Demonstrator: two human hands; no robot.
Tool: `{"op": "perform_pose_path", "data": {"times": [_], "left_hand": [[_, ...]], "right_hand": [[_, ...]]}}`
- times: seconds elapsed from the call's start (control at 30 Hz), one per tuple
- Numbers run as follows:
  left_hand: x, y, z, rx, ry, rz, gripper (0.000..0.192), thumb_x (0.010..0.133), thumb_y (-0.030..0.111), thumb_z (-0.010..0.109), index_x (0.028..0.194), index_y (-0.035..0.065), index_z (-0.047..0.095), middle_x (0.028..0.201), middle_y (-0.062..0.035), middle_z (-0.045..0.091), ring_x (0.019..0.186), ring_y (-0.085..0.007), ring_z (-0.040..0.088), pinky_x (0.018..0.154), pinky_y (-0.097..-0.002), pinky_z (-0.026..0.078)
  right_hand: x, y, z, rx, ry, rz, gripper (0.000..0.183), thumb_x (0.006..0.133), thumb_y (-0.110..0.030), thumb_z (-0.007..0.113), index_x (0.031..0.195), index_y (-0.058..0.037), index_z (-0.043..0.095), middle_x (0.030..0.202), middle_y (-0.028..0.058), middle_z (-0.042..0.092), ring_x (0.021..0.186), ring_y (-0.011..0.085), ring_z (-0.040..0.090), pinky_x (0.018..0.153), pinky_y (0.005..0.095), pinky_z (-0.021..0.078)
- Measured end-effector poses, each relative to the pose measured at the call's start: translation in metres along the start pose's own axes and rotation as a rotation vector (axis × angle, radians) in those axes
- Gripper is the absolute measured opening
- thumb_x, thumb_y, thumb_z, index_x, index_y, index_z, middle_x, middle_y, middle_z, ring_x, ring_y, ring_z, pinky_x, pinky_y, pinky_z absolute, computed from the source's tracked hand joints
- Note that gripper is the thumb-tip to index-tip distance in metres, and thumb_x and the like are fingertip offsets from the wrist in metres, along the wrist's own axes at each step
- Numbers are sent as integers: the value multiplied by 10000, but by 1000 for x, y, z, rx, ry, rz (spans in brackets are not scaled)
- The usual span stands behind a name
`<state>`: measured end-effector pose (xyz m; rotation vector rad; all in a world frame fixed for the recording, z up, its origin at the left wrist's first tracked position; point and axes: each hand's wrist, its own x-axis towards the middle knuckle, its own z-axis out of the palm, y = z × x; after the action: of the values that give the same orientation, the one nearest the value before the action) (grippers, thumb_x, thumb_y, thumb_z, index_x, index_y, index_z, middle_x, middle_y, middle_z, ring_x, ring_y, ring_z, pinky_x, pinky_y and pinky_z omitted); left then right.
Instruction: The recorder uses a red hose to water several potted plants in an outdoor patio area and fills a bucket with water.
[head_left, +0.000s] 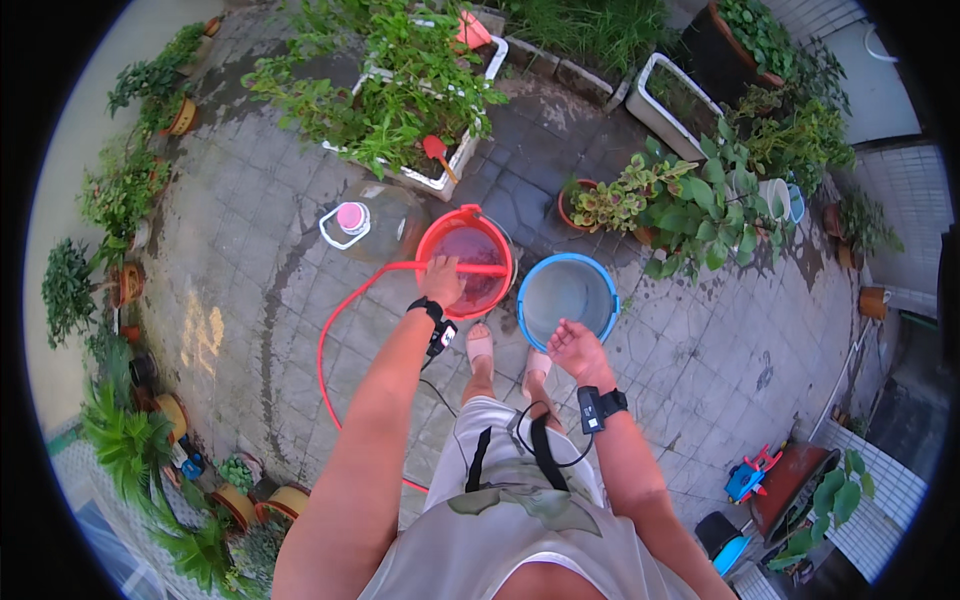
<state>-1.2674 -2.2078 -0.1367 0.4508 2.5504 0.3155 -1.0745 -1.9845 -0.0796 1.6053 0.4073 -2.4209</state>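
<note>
My left hand (441, 283) is on the red hose (480, 269), its fingers curled over it at the near-left rim of a red bucket (508, 292). The hose lies across the bucket's mouth, above liquid (465, 247) that looks reddish inside the red walls. Beside it stands a blue-rimmed bucket (613, 289) with a pale inside; how full it is, I cannot make out. Over its near rim hovers my right hand (579, 350), palm partly up, fingers loosely bent and holding nothing.
A large clear jug (394, 225) with a pink cap stands left of the red bucket. Beyond are a white planter (469, 154) holding a red trowel (435, 148), and a potted coleus (611, 199). The hose loops left over the paving. Potted plants (127, 281) line the left wall.
</note>
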Motion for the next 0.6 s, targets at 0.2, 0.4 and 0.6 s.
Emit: {"op": "perform_pose_path", "data": {"times": [0.2,0.4,0.6], "left_hand": [[55,-3,22,146,-300,20,526,796,363,541,1243,135,384,1269,-70,414,1223,-240,327,1001,-520,191],[72,-20,50,164,-526,104,396,811,352,498,1114,97,495,1094,-121,556,1025,-274,519,863,-444,382],[44,-34,45,107,-442,236,306,813,330,497,1015,107,551,967,-124,600,937,-293,551,762,-432,416]], "right_hand": [[31,25,25,-12,71,-3,116,835,-170,510,895,-75,538,787,27,555,782,179,508,754,326,419],[64,23,49,-67,91,-20,152,831,-182,511,924,-63,531,816,55,582,739,169,532,716,304,437],[64,24,54,-149,124,-41,157,827,-173,511,930,-55,524,838,68,582,737,174,525,699,307,441]]}}
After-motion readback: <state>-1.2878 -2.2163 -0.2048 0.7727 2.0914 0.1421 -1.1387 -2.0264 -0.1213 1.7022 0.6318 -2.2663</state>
